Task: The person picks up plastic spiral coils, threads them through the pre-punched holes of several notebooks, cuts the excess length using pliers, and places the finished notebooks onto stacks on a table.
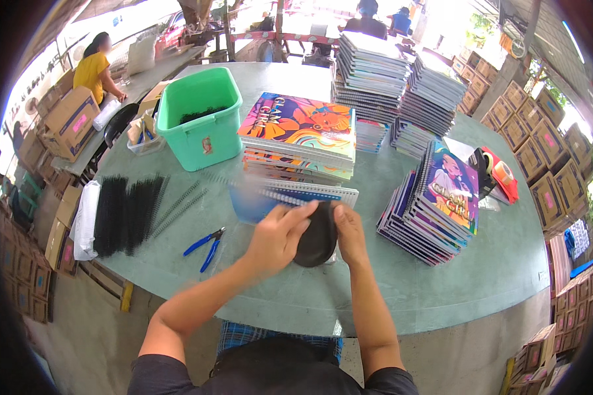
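My left hand [278, 236] and my right hand [349, 232] both clasp a round black object [317, 238] just above the grey-green table [441, 289], left fingers over its top, right fingers along its right edge. Right behind it lies a blurred blue notebook [290, 195] with a wire spiral along its edge. Behind that stands a stack of colourful spiral notebooks [301, 135].
Blue-handled pliers [205, 245] and a pile of black binding spirals [126, 210] lie at the left. A green plastic tub [201, 117] stands behind them. More notebook stacks [435, 204] sit at right and rear; tape dispenser [494, 172] far right. Cardboard boxes surround; a person in yellow [93, 69] sits far left.
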Tool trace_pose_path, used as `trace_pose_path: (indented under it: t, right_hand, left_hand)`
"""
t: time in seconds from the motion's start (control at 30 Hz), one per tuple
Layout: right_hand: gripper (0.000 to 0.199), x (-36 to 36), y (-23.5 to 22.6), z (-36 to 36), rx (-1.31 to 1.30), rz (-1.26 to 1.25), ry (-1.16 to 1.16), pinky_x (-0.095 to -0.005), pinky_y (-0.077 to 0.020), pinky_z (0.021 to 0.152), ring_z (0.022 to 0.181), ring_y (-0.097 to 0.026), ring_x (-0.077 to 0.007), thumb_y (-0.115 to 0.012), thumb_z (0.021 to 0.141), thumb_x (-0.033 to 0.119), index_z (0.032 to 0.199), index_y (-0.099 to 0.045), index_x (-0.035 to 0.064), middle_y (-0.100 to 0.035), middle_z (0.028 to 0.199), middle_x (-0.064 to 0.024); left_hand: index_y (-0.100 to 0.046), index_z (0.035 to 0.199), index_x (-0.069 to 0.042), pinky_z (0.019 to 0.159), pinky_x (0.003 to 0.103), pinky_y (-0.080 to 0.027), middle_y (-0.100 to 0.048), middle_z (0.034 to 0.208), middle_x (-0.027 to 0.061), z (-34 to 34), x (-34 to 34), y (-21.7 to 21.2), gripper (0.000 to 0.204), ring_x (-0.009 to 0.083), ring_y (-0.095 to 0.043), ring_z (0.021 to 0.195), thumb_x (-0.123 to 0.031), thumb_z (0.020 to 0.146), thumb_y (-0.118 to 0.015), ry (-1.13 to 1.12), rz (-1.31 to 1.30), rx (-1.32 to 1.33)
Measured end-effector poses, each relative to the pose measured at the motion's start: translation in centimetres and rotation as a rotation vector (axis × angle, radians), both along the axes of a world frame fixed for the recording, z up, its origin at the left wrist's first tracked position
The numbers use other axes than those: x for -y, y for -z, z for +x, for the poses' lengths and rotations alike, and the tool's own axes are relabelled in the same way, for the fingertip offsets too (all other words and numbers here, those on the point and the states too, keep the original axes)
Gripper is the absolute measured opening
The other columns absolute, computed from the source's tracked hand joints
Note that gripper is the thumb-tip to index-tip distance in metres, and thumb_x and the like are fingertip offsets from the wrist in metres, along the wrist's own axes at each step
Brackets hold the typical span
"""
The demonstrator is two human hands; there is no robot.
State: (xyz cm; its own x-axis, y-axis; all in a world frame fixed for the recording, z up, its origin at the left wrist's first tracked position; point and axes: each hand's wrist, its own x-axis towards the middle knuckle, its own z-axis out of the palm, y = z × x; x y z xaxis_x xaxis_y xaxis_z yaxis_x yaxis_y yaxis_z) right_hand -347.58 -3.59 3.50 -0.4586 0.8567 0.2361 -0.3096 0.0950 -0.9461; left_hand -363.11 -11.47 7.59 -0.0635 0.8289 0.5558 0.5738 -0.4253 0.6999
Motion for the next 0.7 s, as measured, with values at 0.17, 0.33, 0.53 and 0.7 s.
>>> trace_pose_path:
  t: [0.17,0.33,0.53,0.7]
  right_hand:
    - [0.036,0.4,0.0,-0.1,-0.056,0.064,0.027,-0.0257,-0.0458,0.080,0.093,-0.057,-0.0115,-0.066,0.084,0.023,0.110,-0.058,-0.0011,-0.063,0.102,-0.0081]
    - [0.017,0.6,0.6,0.8,0.060,-0.010,0.109,-0.0237,-0.0479,0.074,0.080,-0.059,-0.0097,-0.064,0.084,0.008,0.097,-0.063,-0.0020,-0.066,0.088,-0.0059]
    - [0.013,0.2,2.0,0.9,0.217,0.140,0.177,-0.0228,-0.0441,0.065,0.075,-0.054,-0.0059,-0.054,0.087,0.004,0.092,-0.062,-0.0047,-0.064,0.080,-0.0024]
    - [0.012,0.6,2.2,0.7,0.225,0.204,0.271,-0.0251,-0.0427,0.060,0.069,-0.051,-0.0058,-0.052,0.087,0.003,0.090,-0.060,-0.0042,-0.062,0.073,-0.0037]
  left_hand:
    - [-0.060,0.114,-0.008,0.083,0.038,-0.044,-0.058,0.097,0.0124,0.3,4.8,6.0,0.032,0.0308,-0.057,0.088,-0.010,0.083,-0.058,0.141,-0.240,-0.007]
    - [-0.063,0.107,-0.006,0.086,0.042,-0.040,-0.060,0.092,0.0108,0.8,3.1,2.0,0.033,0.0278,-0.055,0.092,-0.010,0.074,-0.061,-0.063,0.228,-0.469]
    - [-0.062,0.098,0.000,0.082,0.040,-0.042,-0.061,0.093,0.0134,2.3,-2.9,-1.0,0.027,0.0288,-0.056,0.090,-0.013,0.075,-0.062,0.041,0.131,-0.532]
    - [-0.061,0.092,0.000,0.079,0.040,-0.043,-0.061,0.086,0.0145,2.7,-3.5,-1.3,0.021,0.0301,-0.056,0.085,-0.010,0.075,-0.060,0.136,0.040,-0.591]
